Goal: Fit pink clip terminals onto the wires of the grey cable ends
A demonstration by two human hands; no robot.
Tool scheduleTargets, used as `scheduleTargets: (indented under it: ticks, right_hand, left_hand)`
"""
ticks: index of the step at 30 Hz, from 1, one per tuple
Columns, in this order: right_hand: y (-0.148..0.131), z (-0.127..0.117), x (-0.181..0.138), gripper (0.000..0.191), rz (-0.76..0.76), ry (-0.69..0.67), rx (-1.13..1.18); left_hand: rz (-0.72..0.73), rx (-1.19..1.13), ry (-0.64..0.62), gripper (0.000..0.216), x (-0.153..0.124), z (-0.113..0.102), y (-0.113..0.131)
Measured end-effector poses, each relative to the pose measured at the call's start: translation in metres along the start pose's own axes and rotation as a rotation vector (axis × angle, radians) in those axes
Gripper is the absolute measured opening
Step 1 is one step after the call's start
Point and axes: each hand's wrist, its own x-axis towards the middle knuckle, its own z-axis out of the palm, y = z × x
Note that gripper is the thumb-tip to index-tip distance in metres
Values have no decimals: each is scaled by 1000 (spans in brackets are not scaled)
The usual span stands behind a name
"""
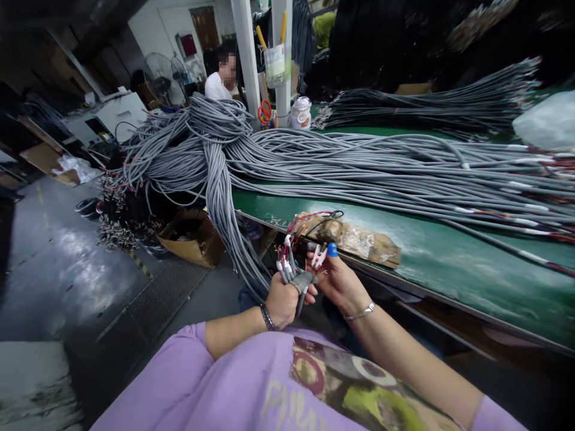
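My left hand (284,300) is closed around the ends of several grey cables (223,197), which hang down from the table to it. A grey cover is on a finger of this hand. White collars and thin coloured wires (287,242) stick up above the fist. Close beside it, my right hand (340,282) is closed on a small pinkish-white clip-like tool (318,256), held near the wires. A blue cap (332,249) covers one of its fingertips. The exact contact between tool and wires is too small to tell.
More grey cables (341,158) lie along the green table (431,233). A worn wooden block (368,244) sits at its near edge. Behind are black cables (417,111), a white post (247,54) and a seated person (218,84). A cardboard box (197,239) stands below left.
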Motion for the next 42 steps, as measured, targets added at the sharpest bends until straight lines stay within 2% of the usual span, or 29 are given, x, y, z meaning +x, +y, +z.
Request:
scheduleTargets:
  ticks: [3,6,8,11,14,18,23,25,28,33,37,42]
  right_hand:
    - [1,2,1,49,38,78,121]
    - [0,3,-3,53,42,66,126]
    - [-2,0,-8,58,65,10,113]
    - [-7,-8,-18,61,175,-144,70]
    - [-14,-16,-28,54,251,-216,-45]
    - [-19,-16,-35,37,158,-159,-264]
    - [-25,-8,-37,34,107,-295,-444]
    - [-24,-9,-37,33,115,-314,-455]
    - [-21,-20,-33,31,118,-240,-346]
    - [-15,-38,-18,42,198,-95,30]
    - [-14,-28,-8,42,205,-97,117]
    - [-7,-16,0,32,145,13,207]
  left_hand:
    - [-10,-2,0,42,0,0,0]
    - [-11,1,9,44,-1,0,0]
    - [-8,15,5,46,-1,-1,-1]
    - [5,37,-14,47,-2,-6,-5]
    - [11,69,-26,47,-3,-12,-10]
    - [27,142,-59,45,-7,-16,-11]
    - [20,247,-260,40,-8,-19,-11]
    - [20,237,-286,40,-8,-21,-11]
    - [15,167,-215,40,-7,-22,-10]
    - [-32,27,-107,41,-6,-20,0]
    - [-39,-10,-102,42,-5,-9,8]
    - [-25,15,-93,41,-2,2,8]
